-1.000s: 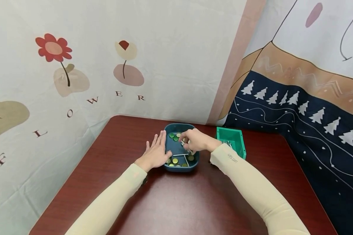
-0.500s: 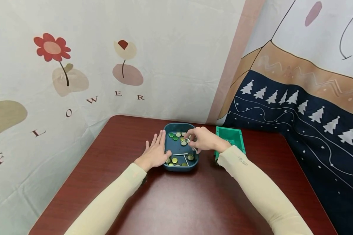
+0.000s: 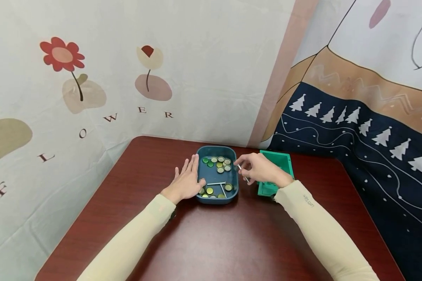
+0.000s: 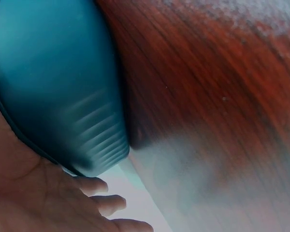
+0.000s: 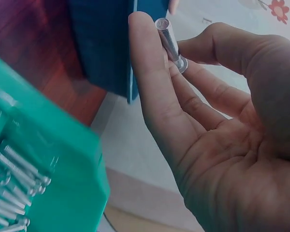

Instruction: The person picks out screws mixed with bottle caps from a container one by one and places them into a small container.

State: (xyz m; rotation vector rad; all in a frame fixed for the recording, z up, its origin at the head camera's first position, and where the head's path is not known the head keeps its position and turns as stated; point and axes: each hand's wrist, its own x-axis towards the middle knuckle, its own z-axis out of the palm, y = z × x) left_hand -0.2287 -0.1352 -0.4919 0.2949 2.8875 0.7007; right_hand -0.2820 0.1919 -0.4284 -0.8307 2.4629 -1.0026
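My right hand point(image 3: 261, 168) pinches a metal bolt point(image 5: 169, 43) between thumb and fingers, just off the right rim of the blue tray point(image 3: 213, 176). My left hand point(image 3: 186, 183) lies along the tray's left side, its fingers straight and its thumb over the near left rim. In the left wrist view, the palm point(image 4: 19, 193) shows against the tray's outer wall. Two bolts point(image 3: 216, 183) lie in the tray's near half. Green, yellow and silvery bottle caps point(image 3: 220, 170) are grouped at its far end, with more point(image 3: 209, 191) at the near end.
A green bin point(image 3: 265, 189) stands right of the tray, partly behind my right hand and wrist. Several bolts point(image 5: 12, 193) lie in it. Both containers are on a dark red wooden table point(image 3: 211, 238), with printed cloth point(image 3: 211, 78) hanging behind it.
My right hand has moved right, from over the tray to beyond its right rim, carrying the bolt. More caps at the tray's far end now show. The left hand stays in place.
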